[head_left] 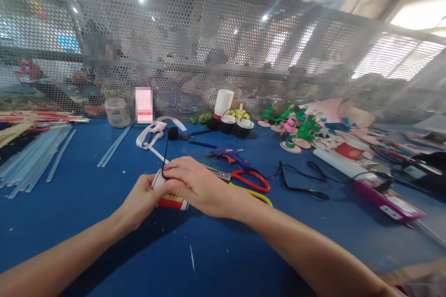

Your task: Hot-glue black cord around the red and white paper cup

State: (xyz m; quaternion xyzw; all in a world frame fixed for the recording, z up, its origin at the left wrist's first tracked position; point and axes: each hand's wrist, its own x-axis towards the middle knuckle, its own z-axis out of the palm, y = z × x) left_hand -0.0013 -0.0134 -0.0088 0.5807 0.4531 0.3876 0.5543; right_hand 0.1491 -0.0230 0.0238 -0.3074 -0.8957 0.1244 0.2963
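A small red and white paper cup is tilted in my left hand, whose fingers are closed around its side. Black yarn runs down from a small ball of black yarn to the cup's rim. Across the cup lies my right hand, its fingers closed at the rim where the yarn ends and its thumb against the cup's side. My fingers hide most of the cup's mouth. Scissors with red and yellow handles lie just beyond my right hand, partly covered by it.
Past the scissors lie a blue glue gun and its black cord. White ribbon, stacked paper cups, and two black-wrapped cups stand farther back. Glue sticks lie left; green paper plants and a purple box right.
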